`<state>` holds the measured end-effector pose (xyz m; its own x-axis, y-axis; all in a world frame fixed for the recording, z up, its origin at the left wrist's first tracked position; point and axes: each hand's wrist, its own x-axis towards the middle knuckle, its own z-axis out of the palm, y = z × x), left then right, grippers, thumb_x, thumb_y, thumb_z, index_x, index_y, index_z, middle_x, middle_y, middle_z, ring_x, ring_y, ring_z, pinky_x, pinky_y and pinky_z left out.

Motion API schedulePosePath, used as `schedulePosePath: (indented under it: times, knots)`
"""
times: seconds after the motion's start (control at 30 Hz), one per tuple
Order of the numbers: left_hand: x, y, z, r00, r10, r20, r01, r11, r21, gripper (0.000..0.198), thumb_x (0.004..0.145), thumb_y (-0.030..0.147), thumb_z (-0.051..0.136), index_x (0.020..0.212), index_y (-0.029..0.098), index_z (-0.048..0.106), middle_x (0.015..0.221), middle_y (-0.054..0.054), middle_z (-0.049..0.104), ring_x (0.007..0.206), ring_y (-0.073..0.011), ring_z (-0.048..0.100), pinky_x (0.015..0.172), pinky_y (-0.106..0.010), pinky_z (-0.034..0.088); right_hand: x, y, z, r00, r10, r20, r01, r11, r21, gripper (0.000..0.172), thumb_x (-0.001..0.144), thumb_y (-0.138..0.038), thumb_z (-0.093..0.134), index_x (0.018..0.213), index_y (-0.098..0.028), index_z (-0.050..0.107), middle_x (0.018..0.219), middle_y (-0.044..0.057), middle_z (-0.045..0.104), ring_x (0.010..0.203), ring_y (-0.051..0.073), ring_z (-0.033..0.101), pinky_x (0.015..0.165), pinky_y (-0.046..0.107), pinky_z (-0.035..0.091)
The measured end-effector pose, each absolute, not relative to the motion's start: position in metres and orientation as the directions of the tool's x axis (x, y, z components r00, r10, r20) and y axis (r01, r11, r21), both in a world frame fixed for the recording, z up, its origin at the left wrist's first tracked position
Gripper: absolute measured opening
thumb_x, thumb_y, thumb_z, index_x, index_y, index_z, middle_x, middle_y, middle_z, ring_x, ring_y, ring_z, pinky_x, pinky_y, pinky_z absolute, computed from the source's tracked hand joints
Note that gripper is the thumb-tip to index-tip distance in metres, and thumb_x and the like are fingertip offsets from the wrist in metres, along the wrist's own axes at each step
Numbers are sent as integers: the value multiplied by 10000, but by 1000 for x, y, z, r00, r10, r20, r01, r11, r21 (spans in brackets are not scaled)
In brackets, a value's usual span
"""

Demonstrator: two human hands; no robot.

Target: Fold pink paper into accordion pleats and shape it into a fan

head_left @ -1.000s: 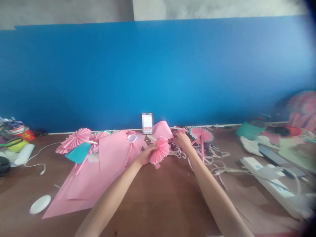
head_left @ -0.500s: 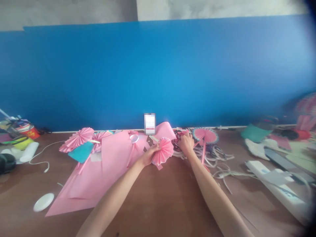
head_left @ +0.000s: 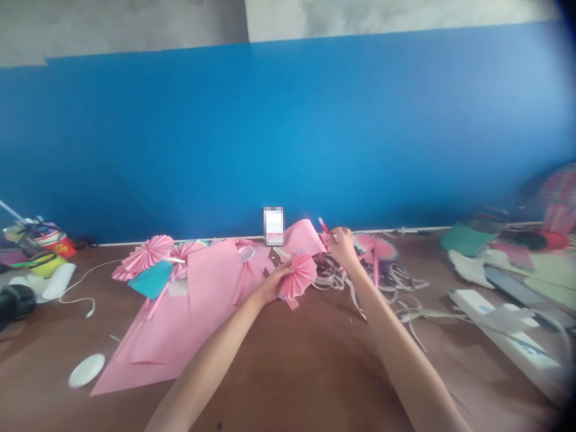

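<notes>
Hands reach far out over a brown desk (head_left: 288,360) toward a blue wall panel; the left hand (head_left: 270,287) is closed on a pink pleated paper fan (head_left: 297,276), pinching it at its gathered base so the pleats spread out to the right of the fingers; the fan sits just above the desk, between the two hands. The right hand (head_left: 344,247) is lifted a little off the desk with its fingers curled around a thin red stick (head_left: 323,225), which pokes up and to the left out of the grip; what kind of tool it is cannot be told. Under and just right of the right hand lies a tangle of pale paper strips (head_left: 391,288), and just beyond that hand a round pink fan with a teal edge (head_left: 375,246) on a pink stem. To the left of the left hand a large pink paper sheet (head_left: 180,324) spreads across the desk, touching the held fan's near edge; further left on it lie two more pink pleated fans (head_left: 146,255) and a teal paper piece (head_left: 150,279). A white oval disc (head_left: 87,370) rests well to the left, nearer the body; a white power strip (head_left: 508,336) lies far to the right of the right arm.
</notes>
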<state>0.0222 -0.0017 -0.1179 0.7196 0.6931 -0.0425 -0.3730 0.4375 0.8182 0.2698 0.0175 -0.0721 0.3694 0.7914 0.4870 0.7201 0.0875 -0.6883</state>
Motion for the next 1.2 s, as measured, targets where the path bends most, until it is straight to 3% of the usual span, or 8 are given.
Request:
schedulePosePath:
  times: [0.17,0.23,0.3,0.43,0.53,0.67,1.0,1.2]
  knots:
    - [23,-4,-115,703,706,-78,-375,462,803,482,814,233,741,1277,160,628,1146,-124,698,919,-193,679,812,-277,495,265,-3,-31,416,737,533,534,276,-799,283,944,-452,402,1002,-227,563,1001,73,676,890,200,629,790,351,509]
    - [23,-5,-113,696,715,-69,-393,459,797,464,806,240,755,1247,152,640,1107,-114,700,912,-188,682,777,-257,506,258,-16,-13,441,772,457,168,429,-887,294,891,-530,545,931,-239,561,949,40,686,834,179,644,698,299,526]
    - [22,-5,-111,686,724,-70,-417,470,778,422,809,255,755,1199,128,655,1040,-106,701,863,-169,682,728,-233,510,251,-27,2,405,833,377,-56,434,-899,329,814,-544,674,861,-238,562,870,14,676,782,161,640,628,259,526]
    - [17,-4,-101,665,742,-81,-456,490,743,342,831,301,727,1099,94,675,904,-90,693,726,-141,664,621,-211,498,243,-40,18,324,905,277,-233,360,-903,374,729,-534,782,844,-234,591,842,7,667,729,133,620,559,215,490]
    - [13,-4,-87,645,762,-62,-493,476,728,325,826,297,725,1082,106,669,861,-74,690,668,-139,650,577,-216,488,240,-43,20,219,945,242,-267,297,-917,372,707,-517,812,808,-227,600,788,-13,625,621,98,548,507,210,436]
    - [13,-11,-63,648,761,-15,-558,488,671,362,853,276,692,1177,120,643,1008,-101,696,805,-162,685,681,-231,528,230,-45,20,151,968,199,-273,234,-933,372,683,-485,840,758,-214,596,646,-55,486,544,73,432,480,211,350]
    - [29,-40,-27,661,747,74,-511,375,773,280,818,253,751,1068,131,724,1006,-102,718,857,-181,681,754,-258,509,202,-50,11,60,994,90,-244,102,-965,374,649,-497,824,760,-194,634,652,-23,567,546,102,476,515,255,352]
    - [15,-33,-19,666,742,79,-456,321,830,227,801,292,766,938,113,736,880,-76,704,712,-137,632,689,-239,479,213,-51,13,0,997,75,-146,74,-986,382,654,-505,822,751,-176,654,647,-24,560,558,90,475,521,241,335]
